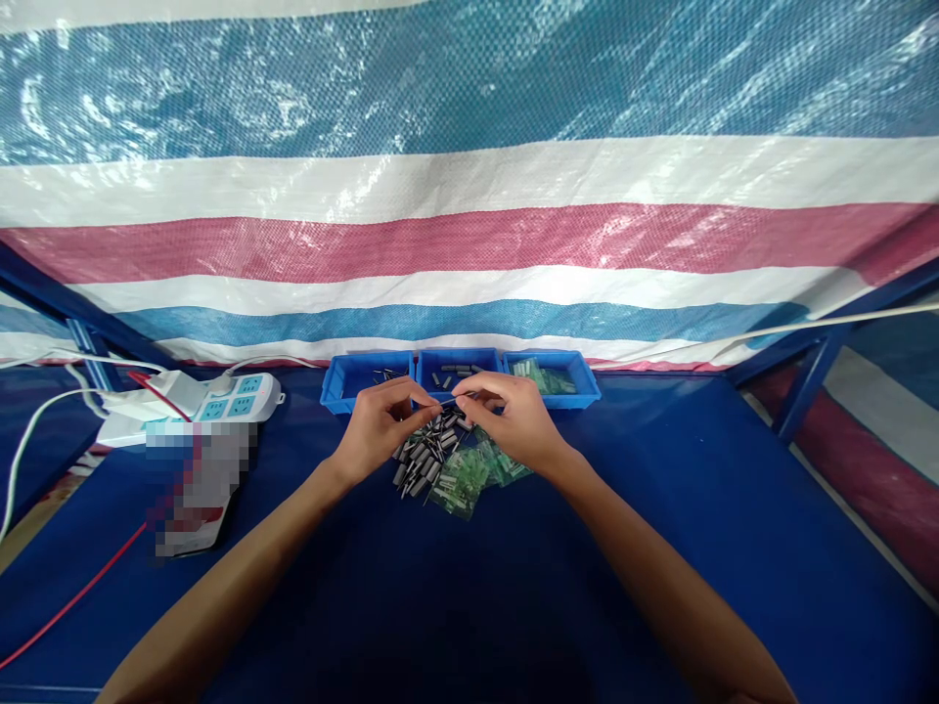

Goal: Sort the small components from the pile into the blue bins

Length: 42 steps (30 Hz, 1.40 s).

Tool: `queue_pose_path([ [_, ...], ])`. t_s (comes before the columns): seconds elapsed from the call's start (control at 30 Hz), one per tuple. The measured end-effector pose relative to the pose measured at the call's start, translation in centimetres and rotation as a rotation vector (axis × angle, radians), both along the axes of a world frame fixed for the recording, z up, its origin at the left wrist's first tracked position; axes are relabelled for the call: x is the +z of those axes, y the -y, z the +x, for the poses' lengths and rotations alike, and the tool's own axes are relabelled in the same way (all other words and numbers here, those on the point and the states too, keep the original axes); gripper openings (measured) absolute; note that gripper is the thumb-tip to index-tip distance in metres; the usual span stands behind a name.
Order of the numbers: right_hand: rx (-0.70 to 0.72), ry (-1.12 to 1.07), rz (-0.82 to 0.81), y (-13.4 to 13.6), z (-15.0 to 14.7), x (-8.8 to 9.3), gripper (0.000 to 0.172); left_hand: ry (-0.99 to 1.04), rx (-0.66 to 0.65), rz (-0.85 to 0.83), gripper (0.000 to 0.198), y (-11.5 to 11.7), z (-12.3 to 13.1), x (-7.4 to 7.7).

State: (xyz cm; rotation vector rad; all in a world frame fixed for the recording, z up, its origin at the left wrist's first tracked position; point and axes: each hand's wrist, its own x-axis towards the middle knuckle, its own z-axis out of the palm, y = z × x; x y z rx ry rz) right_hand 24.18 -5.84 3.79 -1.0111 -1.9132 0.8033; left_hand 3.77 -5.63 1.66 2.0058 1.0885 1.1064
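Note:
My left hand (378,422) and my right hand (514,416) meet fingertip to fingertip over the blue table, both pinched on one small dark cylindrical part with a thin lead (444,401). Right below them lies a heap of similar dark grey cylinders (424,458). Beside that heap, towards my right hand, sits a pile of small green clear pieces (469,476).
Three blue trays stand in a row behind the hands: the left tray (344,383), the middle tray (459,360) with dark parts, the right tray (579,376) with green pieces. A white power strip (220,396) with cables lies at the left. A striped tarp hangs behind.

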Motion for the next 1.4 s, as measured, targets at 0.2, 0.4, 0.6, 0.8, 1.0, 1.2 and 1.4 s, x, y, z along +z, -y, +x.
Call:
queue_pose_path([
  [0.2,0.005,0.000,-0.008,-0.05,0.01,-0.09,0.013,0.005,-0.001,0.006,0.018,0.00,0.02,-0.08],
  [0.4,0.009,0.003,-0.013,-0.09,0.04,-0.16,0.014,0.005,0.000,0.005,0.019,0.00,0.08,-0.03],
  [0.6,0.015,0.004,-0.021,-0.07,-0.01,-0.07,0.014,0.005,0.000,0.001,0.020,0.08,0.10,0.03],
  [0.8,0.007,0.012,-0.009,-0.15,0.06,-0.10,0.015,-0.005,-0.003,-0.002,0.018,0.06,0.07,0.09],
  [1.0,0.007,-0.001,-0.012,-0.13,0.01,-0.25,0.014,-0.006,-0.002,-0.014,0.017,0.02,0.08,-0.02],
  [1.2,0.013,-0.007,-0.020,-0.07,-0.06,-0.29,0.014,-0.009,0.002,-0.006,0.019,0.10,0.08,0.04],
  [1.4,0.010,-0.006,-0.025,0.00,-0.07,-0.13,0.013,-0.004,0.002,-0.001,0.020,0.11,0.05,0.01],
])
